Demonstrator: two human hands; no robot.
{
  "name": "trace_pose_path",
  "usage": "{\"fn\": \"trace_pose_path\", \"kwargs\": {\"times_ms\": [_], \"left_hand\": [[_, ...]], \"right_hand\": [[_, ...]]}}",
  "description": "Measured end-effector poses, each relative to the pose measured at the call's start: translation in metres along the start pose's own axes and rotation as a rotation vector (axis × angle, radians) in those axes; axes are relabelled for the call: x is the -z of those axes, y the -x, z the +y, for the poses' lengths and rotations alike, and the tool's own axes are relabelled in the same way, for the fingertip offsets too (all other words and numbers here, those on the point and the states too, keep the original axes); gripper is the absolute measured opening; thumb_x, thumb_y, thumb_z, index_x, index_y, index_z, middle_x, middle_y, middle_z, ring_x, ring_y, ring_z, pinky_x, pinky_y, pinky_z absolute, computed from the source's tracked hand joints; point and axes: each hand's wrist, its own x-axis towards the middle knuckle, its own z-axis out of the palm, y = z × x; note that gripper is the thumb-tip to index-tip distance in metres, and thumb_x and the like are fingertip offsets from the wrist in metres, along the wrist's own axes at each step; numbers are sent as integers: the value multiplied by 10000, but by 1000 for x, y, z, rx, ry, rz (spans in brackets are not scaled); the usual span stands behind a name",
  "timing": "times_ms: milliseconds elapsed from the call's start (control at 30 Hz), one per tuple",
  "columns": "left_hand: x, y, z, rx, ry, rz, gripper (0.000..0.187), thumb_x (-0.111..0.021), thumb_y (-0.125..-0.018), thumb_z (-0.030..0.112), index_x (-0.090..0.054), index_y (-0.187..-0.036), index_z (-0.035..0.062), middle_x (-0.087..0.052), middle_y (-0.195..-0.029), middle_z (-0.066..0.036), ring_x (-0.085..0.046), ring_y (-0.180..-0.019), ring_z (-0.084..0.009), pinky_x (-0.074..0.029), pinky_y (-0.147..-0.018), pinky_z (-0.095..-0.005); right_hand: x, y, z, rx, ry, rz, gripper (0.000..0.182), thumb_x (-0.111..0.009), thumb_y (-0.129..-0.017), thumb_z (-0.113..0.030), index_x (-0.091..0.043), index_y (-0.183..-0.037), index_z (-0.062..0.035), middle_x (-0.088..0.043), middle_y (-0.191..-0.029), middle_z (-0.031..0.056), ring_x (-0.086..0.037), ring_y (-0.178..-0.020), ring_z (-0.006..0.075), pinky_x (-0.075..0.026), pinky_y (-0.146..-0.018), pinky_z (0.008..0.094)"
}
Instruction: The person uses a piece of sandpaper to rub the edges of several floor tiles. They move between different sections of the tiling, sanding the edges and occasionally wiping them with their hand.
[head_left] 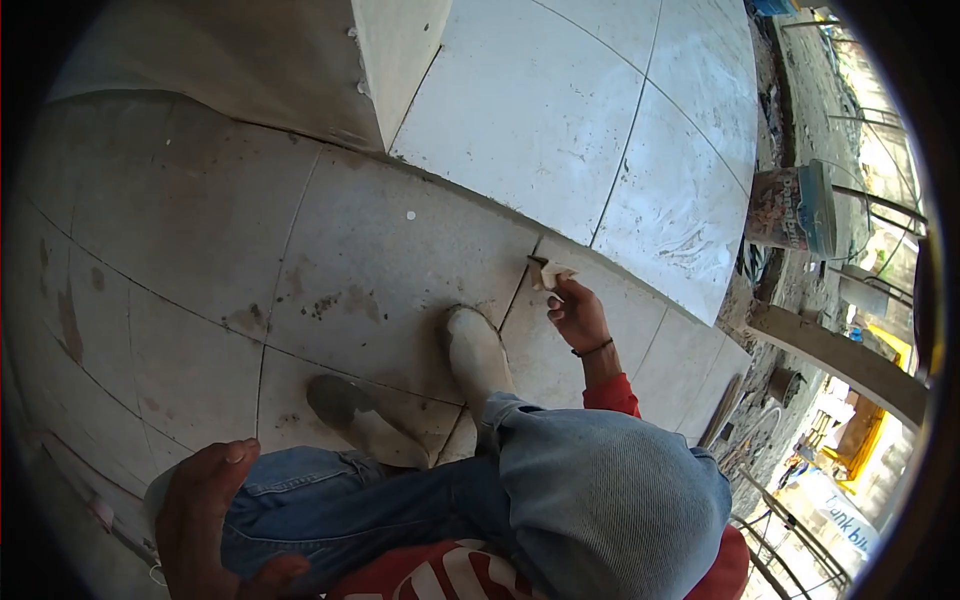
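Observation:
My right hand (580,318), in a red sleeve with a dark band at the wrist, reaches past my knee to the floor. Its fingers pinch a small cream-coloured piece with a dark tip (553,272), whose exact kind I cannot make out. That tip is at a dark joint between the floor tiles (390,240), just below the edge of the raised tiled step (560,110). At lower left my left hand (200,515) is by my jeans-covered knee, its fingers apart and holding nothing.
My light boots (475,350) stand on stained tiles. A tiled block corner (385,80) rises at upper left. Beyond the step sit a dirty bucket (795,210), a beam (840,360) and rough ground with rods.

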Motion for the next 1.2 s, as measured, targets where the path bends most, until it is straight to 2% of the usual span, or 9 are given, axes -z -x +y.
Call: {"fn": "trace_pose_path", "kwargs": {"times_ms": [167,267,433,633,667,700,1033,1100,1200], "left_hand": [[-4,11,2,57,18,31,755,-749,-951,425,-498,-1524,1,-617,-1436,-260,-589,-1352,-424,-442,-1142,-516],[-3,17,4,86,9,44,750,-751,-956,401,-485,-1534,3,-613,-1443,-257,-584,-1359,-422,-442,-1142,-520],[0,22,-4,69,-3,40,776,-770,-948,410,-476,-1540,2,-603,-1456,-249,-577,-1369,-415,-447,-1141,-518],[2,11,-7,-25,26,-22,793,-780,-948,415,-463,-1540,-7,-583,-1476,-254,-578,-1370,-412,-461,-1133,-501],[-3,8,-6,-23,19,62,856,-783,-885,540,-517,-1475,-21,-634,-1364,-248,-632,-1273,-393,-500,-1067,-481],[-6,7,-6,-20,9,145,939,-785,-823,664,-571,-1411,-36,-685,-1252,-243,-686,-1176,-374,-539,-1001,-461],[-12,17,2,-7,-35,160,945,-797,-817,662,-568,-1408,-38,-685,-1256,-235,-678,-1190,-377,-543,-999,-451],[-19,25,5,176,94,266,974,-774,-815,697,-563,-1414,-42,-685,-1266,-232,-672,-1200,-374,-536,-1009,-465],[-13,25,5,112,-14,226,972,-775,-815,695,-564,-1411,-42,-687,-1264,-233,-671,-1201,-370,-535,-1013,-468]], "right_hand": [[-178,-83,42,-78,33,-170,208,-629,-1049,-187,-641,-1195,-39,-699,-1048,60,-637,-789,164,-481,-630,274],[-201,-100,33,-60,-40,-153,185,-625,-1047,-177,-641,-1177,-46,-703,-1037,67,-638,-793,170,-499,-644,273],[-85,-84,4,-69,-229,-153,95,-608,-1059,-156,-650,-1122,-99,-707,-994,47,-645,-777,140,-517,-642,268],[118,23,-44,197,-251,174,147,-567,-1080,-185,-658,-1161,-104,-723,-1002,29,-633,-731,106,-524,-601,239],[114,28,-41,190,-252,168,147,-567,-1080,-185,-658,-1161,-104,-723,-1002,29,-633,-731,106,-524,-601,239],[101,36,-37,154,-191,167,153,-574,-1073,-188,-660,-1168,-104,-727,-1011,25,-631,-731,107,-521,-604,237],[-215,-97,56,-181,61,-234,170,-627,-1054,-188,-644,-1197,-97,-720,-1056,57,-622,-773,138,-502,-638,259],[-241,-119,57,-182,-14,-249,150,-632,-1052,-182,-648,-1180,-106,-720,-1055,52,-627,-778,134,-506,-644,257],[-222,-128,45,-193,-156,-280,108,-637,-1049,-170,-654,-1145,-121,-719,-1048,42,-639,-786,123,-516,-654,255]]}}
